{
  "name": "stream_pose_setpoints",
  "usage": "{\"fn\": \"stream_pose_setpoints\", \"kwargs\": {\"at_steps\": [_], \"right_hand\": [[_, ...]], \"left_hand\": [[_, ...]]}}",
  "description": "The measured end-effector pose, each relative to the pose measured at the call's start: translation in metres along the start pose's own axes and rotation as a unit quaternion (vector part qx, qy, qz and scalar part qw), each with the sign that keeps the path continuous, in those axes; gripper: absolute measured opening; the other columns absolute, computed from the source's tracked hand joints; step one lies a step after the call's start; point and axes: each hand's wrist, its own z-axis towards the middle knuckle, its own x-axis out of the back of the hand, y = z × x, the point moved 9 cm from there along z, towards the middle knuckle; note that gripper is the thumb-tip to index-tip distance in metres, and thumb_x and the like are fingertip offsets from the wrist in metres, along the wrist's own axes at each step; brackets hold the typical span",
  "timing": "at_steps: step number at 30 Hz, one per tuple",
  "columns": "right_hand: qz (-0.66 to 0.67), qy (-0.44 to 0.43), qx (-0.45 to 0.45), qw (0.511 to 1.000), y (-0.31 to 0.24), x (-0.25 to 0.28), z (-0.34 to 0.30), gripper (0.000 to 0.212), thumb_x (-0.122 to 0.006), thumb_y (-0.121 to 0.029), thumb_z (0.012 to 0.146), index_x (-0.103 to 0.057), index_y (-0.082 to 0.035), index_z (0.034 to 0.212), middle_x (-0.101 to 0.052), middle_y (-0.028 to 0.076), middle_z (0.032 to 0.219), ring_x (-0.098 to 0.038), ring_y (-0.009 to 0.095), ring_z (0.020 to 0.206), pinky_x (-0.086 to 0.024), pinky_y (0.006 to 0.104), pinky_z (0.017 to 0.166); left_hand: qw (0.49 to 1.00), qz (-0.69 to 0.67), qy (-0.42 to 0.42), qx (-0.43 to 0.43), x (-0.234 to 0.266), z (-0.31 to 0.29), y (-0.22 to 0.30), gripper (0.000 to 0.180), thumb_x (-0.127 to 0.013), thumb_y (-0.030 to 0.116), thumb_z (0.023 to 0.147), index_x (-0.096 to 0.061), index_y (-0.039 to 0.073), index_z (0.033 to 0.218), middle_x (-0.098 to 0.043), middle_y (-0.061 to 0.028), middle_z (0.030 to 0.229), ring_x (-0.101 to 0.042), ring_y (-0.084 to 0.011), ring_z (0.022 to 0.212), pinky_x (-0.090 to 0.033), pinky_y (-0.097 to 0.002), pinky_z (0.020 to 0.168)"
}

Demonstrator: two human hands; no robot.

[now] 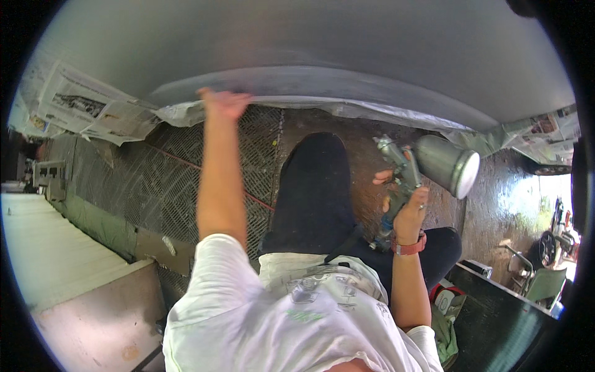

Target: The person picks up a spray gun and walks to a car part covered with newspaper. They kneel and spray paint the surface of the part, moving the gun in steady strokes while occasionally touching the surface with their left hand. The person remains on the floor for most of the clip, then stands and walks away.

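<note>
My right hand [409, 214] is wrapped round the grip of a spray gun [406, 167], held over my right thigh. The gun's metal cup [443, 166] sticks out to the right, and a blue fitting [383, 232] shows below the handle. My left arm is stretched forward. At its end my left hand [228, 103], slightly blurred, is at the lower edge of a large grey panel [322, 37], fingers spread and holding nothing. Whether the fingertips press on the panel cannot be made out. Whitish masking film [365, 111] hangs along that edge.
Newspaper sheets [93, 102] cover the panel's left end. Patterned matting [161, 177] and a thin red line [257, 201] lie on the floor. A white cabinet [68, 248] stands at left, a dark box [502, 310] at lower right, and a chair [545, 282] beyond.
</note>
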Motion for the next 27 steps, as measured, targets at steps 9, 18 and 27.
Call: {"fn": "stream_pose_setpoints", "kwargs": {"at_steps": [9,18,27], "right_hand": [[-0.01,0.03,-0.007,0.999,0.009,0.011,0.002,0.085,-0.028,-0.069,0.111,-0.04,-0.002,0.163,-0.074,0.015,0.112,-0.07,0.017,0.088,-0.05,0.0249,0.057],[0.047,0.103,-0.019,0.993,0.013,0.076,0.021,0.08,-0.024,-0.064,0.113,-0.047,-0.001,0.157,-0.075,0.013,0.109,-0.072,0.017,0.09,-0.05,0.0265,0.056],[0.106,0.227,-0.023,0.968,0.019,0.141,0.012,0.081,-0.025,-0.067,0.112,-0.047,-0.004,0.159,-0.075,0.012,0.105,-0.072,0.017,0.091,-0.048,0.0265,0.054]], "left_hand": [[0.98,0.117,0.02,-0.159,0.003,0.02,0.036,0.106,-0.01,0.083,0.1,0.008,0.007,0.171,0.007,-0.0148,0.18,0.006,-0.0331,0.166,0.008,-0.0554,0.131],[0.996,0.089,-0.011,0.014,-0.127,-0.037,-0.251,0.098,-0.009,0.082,0.102,0.003,0.016,0.173,0.003,-0.0114,0.181,0.005,-0.033,0.166,0.008,-0.0564,0.131],[0.963,-0.02,-0.116,0.243,-0.2,-0.088,-0.461,0.091,-0.014,0.076,0.106,0.002,0.017,0.173,-0.002,-0.0139,0.181,-0.005,-0.0368,0.166,0.0,-0.05,0.133]]}}
